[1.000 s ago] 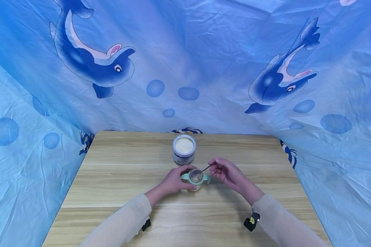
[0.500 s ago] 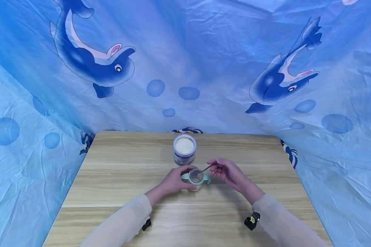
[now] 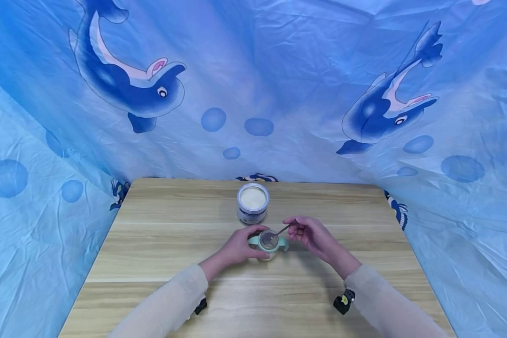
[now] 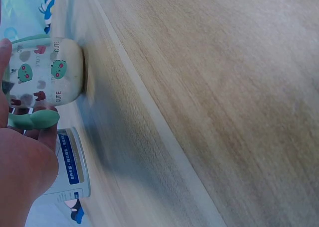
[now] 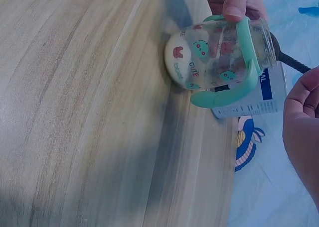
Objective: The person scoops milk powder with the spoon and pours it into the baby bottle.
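My left hand (image 3: 241, 246) grips a clear baby cup (image 5: 214, 57) around its upper part, thumb near the mint-green collar. Two mint-green handles stick out from its sides, and small green and red figures cover the wall. White content shows at the bottom in the right wrist view. My right hand (image 3: 312, 238) pinches a dark spoon (image 3: 284, 229) by its handle. The spoon slants down to the cup's open mouth; its dark head (image 5: 275, 45) is partly hidden behind the rim in the right wrist view. The cup stands upright on the table.
An open white-and-blue can (image 3: 251, 217) filled with pale powder stands just behind the cup. The wooden table (image 3: 173, 211) ends at a blue dolphin-print cloth (image 3: 253, 155) hung at the back and sides.
Pale powder visible in the cup's mouth by the spoon one second ago shows much less now. The spoon has shifted slightly; both hands have kept their places and holds.
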A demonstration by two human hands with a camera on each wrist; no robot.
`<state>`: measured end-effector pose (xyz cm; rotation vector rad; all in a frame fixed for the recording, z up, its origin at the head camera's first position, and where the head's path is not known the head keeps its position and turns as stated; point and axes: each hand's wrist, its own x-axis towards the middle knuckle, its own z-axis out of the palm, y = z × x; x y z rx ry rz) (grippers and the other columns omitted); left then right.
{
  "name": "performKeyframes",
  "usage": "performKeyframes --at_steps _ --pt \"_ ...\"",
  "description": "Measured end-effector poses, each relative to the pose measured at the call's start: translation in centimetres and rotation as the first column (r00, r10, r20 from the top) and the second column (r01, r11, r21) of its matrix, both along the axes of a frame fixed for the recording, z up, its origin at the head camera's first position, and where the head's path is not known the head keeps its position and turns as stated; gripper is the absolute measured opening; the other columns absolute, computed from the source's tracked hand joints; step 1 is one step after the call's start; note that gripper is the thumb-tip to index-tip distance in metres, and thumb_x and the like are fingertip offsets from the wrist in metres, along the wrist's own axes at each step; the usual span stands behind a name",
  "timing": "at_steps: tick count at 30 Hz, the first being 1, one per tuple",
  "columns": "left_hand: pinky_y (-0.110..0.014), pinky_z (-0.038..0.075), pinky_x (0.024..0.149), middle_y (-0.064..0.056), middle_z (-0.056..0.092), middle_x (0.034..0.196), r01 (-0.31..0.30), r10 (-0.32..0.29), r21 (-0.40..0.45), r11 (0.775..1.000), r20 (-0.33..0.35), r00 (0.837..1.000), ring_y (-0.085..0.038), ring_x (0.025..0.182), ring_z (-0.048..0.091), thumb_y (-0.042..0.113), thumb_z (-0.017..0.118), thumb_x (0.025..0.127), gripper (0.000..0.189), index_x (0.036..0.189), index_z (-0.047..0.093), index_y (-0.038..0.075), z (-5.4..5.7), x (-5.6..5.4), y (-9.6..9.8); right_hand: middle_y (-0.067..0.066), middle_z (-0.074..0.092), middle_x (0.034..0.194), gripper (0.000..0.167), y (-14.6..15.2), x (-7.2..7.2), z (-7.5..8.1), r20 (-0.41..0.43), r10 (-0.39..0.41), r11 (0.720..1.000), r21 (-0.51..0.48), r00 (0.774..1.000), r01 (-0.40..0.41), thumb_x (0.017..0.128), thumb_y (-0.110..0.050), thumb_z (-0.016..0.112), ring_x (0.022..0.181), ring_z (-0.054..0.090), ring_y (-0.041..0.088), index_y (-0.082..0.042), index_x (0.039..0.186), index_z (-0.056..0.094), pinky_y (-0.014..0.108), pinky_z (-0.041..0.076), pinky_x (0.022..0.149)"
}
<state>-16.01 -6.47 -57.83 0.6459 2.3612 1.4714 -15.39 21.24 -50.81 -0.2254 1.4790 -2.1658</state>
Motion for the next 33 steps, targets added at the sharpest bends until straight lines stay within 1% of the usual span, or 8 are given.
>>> performKeyframes --at_steps 6,12,19,21,26,29,33 --pt "-0.045 0.048 0.116 0.007 0.070 0.137 -0.002 0.002 -0.003 1.000 0.006 1.000 -0.018 0.130 0.063 0.036 0.098 0.077 0.075 0.144 0.065 0.024 0.07 0.09 -0.04 0.001 0.074 0.095 0.040 -0.22 0.10 0.09 0.036 -0.023 0.999 -0.027 0.999 0.024 0.117 -0.019 0.039 0.088 0.068 0.010 -0.009 0.113 0.077 0.022 0.062 0.083" --pt "-0.046 0.048 0.117 0.006 0.069 0.140 0.000 0.000 -0.009 1.000 0.005 1.000 -0.020 0.132 0.062 0.035 0.098 0.077 0.076 0.145 0.065 0.023 0.17 0.14 -0.01 0.001 0.075 0.094 0.037 -0.44 0.12 -0.02 0.058 -0.054 0.995 -0.077 0.997 0.059 0.117 -0.019 0.042 0.085 0.069 0.010 -0.008 0.113 0.077 0.020 0.062 0.079" --pt "-0.047 0.047 0.118 0.004 0.069 0.141 -0.004 0.004 -0.011 1.000 0.009 1.000 -0.022 0.132 0.062 0.035 0.098 0.077 0.077 0.145 0.064 0.022 0.20 0.13 0.03 0.001 0.076 0.091 0.035 -0.58 0.05 -0.25 0.076 -0.102 0.992 -0.070 0.992 0.108 0.116 -0.018 0.045 0.083 0.072 0.010 -0.008 0.111 0.078 0.020 0.063 0.077" --pt "-0.048 0.048 0.118 0.003 0.069 0.141 -0.005 0.005 -0.007 1.000 0.008 1.000 -0.022 0.132 0.062 0.035 0.098 0.077 0.077 0.145 0.064 0.022 0.22 0.13 0.03 0.001 0.076 0.091 0.035 -0.58 0.04 -0.30 0.075 -0.106 0.991 -0.068 0.992 0.111 0.116 -0.018 0.045 0.083 0.072 0.010 -0.009 0.110 0.078 0.020 0.063 0.077" --pt "-0.047 0.048 0.117 0.005 0.070 0.139 -0.002 0.002 -0.005 1.000 0.005 1.000 -0.021 0.131 0.062 0.036 0.098 0.077 0.077 0.145 0.064 0.023 0.18 0.09 0.03 0.001 0.076 0.092 0.038 -0.43 0.06 -0.45 0.036 -0.069 0.994 -0.082 0.997 0.072 0.115 -0.014 0.041 0.085 0.071 0.010 -0.008 0.108 0.078 0.020 0.063 0.079" --pt "-0.046 0.048 0.116 0.006 0.070 0.137 -0.001 0.001 -0.008 1.000 -0.002 1.000 -0.019 0.129 0.063 0.036 0.098 0.077 0.077 0.144 0.065 0.023 0.05 0.06 0.04 0.001 0.075 0.092 0.041 -0.22 0.13 -0.55 -0.004 -0.039 0.995 -0.097 0.999 0.039 0.115 -0.010 0.037 0.087 0.071 0.009 -0.008 0.107 0.078 0.021 0.063 0.082" --pt "-0.046 0.049 0.116 0.006 0.071 0.136 -0.002 0.002 -0.005 1.000 -0.007 1.000 -0.019 0.128 0.064 0.037 0.098 0.076 0.077 0.144 0.065 0.023 -0.11 0.01 0.02 0.000 0.074 0.092 0.046 0.11 0.30 -0.54 -0.056 -0.014 0.995 -0.095 0.998 0.009 0.112 -0.005 0.033 0.086 0.070 0.008 -0.010 0.106 0.078 0.020 0.062 0.082"
